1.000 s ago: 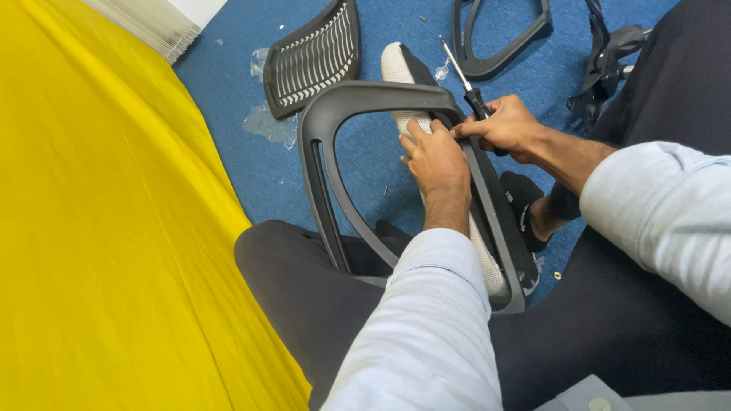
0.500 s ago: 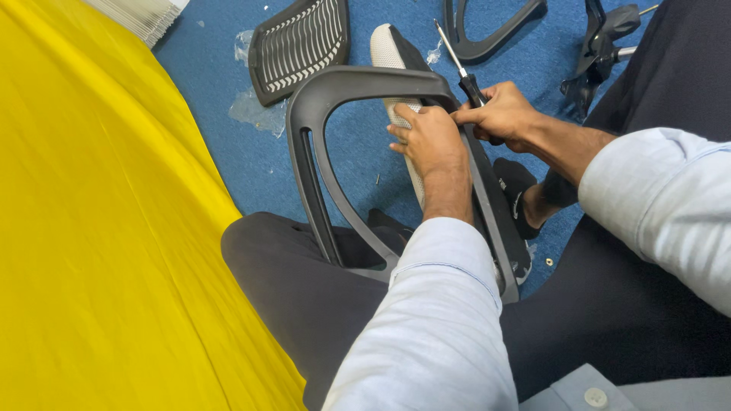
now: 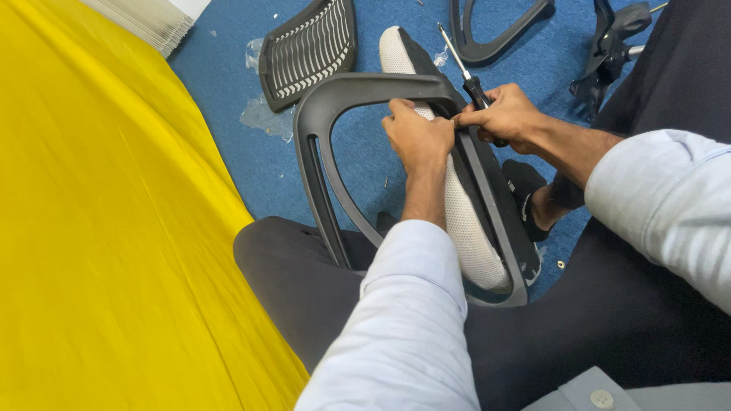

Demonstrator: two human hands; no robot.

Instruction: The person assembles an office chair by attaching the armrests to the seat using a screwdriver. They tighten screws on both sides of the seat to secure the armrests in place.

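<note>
Evidently mid-assembly: the left hand (image 3: 417, 137) pinches the grey chair frame (image 3: 320, 122) across the lap, the right hand (image 3: 506, 116) beside it clamps a screwdriver (image 3: 466, 70); beyond both grips, loose parts (image 3: 308, 49) remain unfitted on the floor (image 3: 228, 114).

The right hand (image 3: 509, 116) covers most of the screwdriver (image 3: 464, 67) handle, so only the shaft and a bit of black grip show. The left hand (image 3: 417, 138) hides the spot on the grey chair frame (image 3: 320, 152) where its fingertips press. The black loop part (image 3: 499, 47) and the black bracket (image 3: 613, 46) are cut off by the top edge. Small specks on the blue floor (image 3: 228, 129) are too small to tell
</note>
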